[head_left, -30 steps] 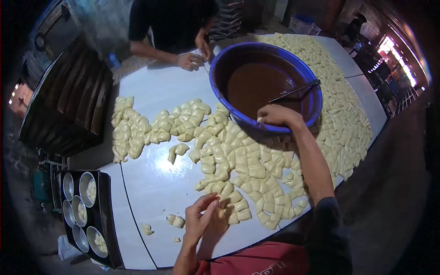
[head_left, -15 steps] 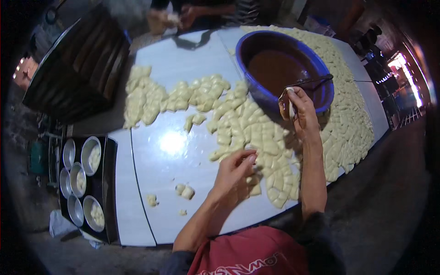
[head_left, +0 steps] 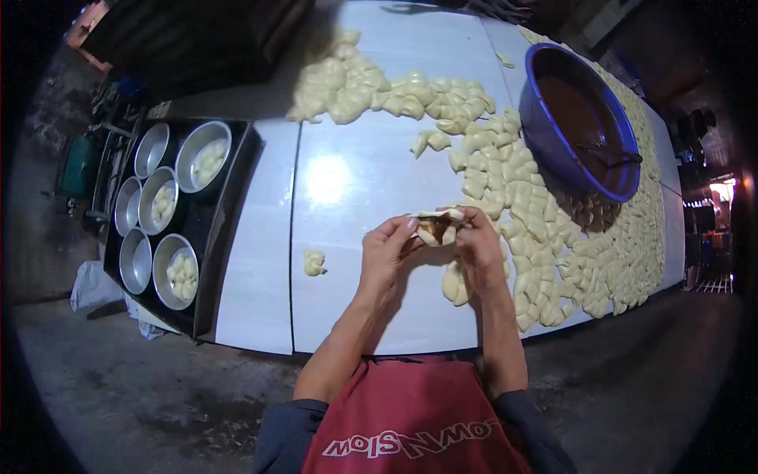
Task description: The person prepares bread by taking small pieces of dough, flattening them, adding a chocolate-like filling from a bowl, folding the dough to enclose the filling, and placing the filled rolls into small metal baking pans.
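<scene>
A flattened piece of pale dough (head_left: 447, 235) with brown paste on it is held between my two hands above the white table's front part. My left hand (head_left: 385, 254) pinches its left edge between thumb and fingers. On the other edge, my right hand (head_left: 481, 246) grips with bent fingers, and part of its hold is hidden. A lone dough lump (head_left: 313, 262) lies left of my left hand. Many dough pieces (head_left: 521, 197) lie packed to the right of my hands. Beyond them stands a blue tub (head_left: 545, 150) of brown paste (head_left: 576, 114), with a dark-handled spreading tool (head_left: 612, 156) resting in it.
At the left, a black tray (head_left: 229, 213) holds several round metal pans (head_left: 164, 201), some with dough balls inside. A dark ridged rack or box (head_left: 189, 55) stands at the far left. More dough pieces (head_left: 339, 83) lie at the table's back. The white tabletop (head_left: 347, 300) ends near my waist.
My right hand has left the tub and come to my left hand; the spreading tool now lies in the tub. Both hands now hold the dough with paste. The view has turned.
</scene>
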Action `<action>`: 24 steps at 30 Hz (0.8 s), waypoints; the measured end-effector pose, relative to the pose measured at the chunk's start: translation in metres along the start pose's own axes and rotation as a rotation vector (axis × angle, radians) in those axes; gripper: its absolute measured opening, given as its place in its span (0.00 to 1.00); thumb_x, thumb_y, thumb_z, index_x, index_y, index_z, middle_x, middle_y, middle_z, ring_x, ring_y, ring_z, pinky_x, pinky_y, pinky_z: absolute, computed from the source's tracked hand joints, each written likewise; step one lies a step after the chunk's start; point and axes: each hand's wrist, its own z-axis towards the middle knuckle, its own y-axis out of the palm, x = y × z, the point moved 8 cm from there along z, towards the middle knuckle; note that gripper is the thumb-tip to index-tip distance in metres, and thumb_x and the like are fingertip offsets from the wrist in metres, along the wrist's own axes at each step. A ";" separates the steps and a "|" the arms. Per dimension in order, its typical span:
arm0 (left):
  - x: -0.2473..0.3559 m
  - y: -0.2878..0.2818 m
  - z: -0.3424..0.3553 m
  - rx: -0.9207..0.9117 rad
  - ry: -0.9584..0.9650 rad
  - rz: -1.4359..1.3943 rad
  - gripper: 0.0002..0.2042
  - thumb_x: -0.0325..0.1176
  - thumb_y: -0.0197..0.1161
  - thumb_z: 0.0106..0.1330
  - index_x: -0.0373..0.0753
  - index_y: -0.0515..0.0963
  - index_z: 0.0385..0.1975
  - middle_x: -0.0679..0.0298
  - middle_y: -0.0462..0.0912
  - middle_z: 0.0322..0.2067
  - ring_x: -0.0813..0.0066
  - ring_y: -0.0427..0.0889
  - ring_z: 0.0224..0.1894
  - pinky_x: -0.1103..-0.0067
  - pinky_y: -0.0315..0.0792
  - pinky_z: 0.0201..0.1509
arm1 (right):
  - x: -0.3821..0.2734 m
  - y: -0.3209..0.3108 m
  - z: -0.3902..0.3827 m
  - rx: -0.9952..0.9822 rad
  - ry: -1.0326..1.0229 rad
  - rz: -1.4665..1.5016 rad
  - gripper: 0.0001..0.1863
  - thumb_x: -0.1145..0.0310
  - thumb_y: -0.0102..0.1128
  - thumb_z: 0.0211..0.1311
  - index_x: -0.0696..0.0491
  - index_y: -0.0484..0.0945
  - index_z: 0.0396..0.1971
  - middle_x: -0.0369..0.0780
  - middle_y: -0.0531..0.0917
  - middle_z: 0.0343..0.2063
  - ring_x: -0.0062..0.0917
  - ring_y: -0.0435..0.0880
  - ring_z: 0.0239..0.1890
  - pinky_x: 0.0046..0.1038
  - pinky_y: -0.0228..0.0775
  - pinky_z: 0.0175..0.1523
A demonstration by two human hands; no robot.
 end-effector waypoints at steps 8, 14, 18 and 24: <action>0.032 -0.018 -0.014 0.038 0.237 0.173 0.17 0.31 0.66 0.67 0.32 0.78 0.53 0.59 0.85 0.38 0.80 0.81 0.31 0.87 0.73 0.30 | 0.000 0.067 -0.009 0.200 -0.673 -0.991 0.15 0.75 0.64 0.60 0.53 0.82 0.49 0.46 0.78 0.49 0.36 0.80 0.50 0.34 0.72 0.55; 0.053 -0.010 -0.008 0.001 0.159 0.320 0.16 0.35 0.68 0.66 0.33 0.80 0.49 0.62 0.84 0.39 0.81 0.81 0.37 0.84 0.74 0.35 | -0.004 0.065 0.009 0.165 -0.492 -0.863 0.11 0.71 0.62 0.63 0.58 0.82 0.43 0.38 0.83 0.38 0.23 0.78 0.40 0.25 0.70 0.41; 0.062 -0.009 0.003 -0.098 0.036 0.315 0.16 0.38 0.68 0.65 0.34 0.81 0.46 0.64 0.84 0.37 0.79 0.82 0.35 0.82 0.77 0.36 | 0.001 0.057 0.006 -0.005 -0.179 -0.505 0.14 0.70 0.62 0.64 0.60 0.80 0.47 0.37 0.82 0.42 0.20 0.77 0.39 0.22 0.70 0.42; 0.066 0.002 -0.016 -0.147 0.080 0.382 0.15 0.36 0.68 0.64 0.35 0.81 0.46 0.63 0.85 0.37 0.78 0.83 0.36 0.83 0.78 0.35 | -0.013 0.058 0.000 -0.100 -0.445 -0.753 0.14 0.75 0.66 0.59 0.57 0.81 0.46 0.40 0.81 0.45 0.24 0.78 0.43 0.25 0.72 0.44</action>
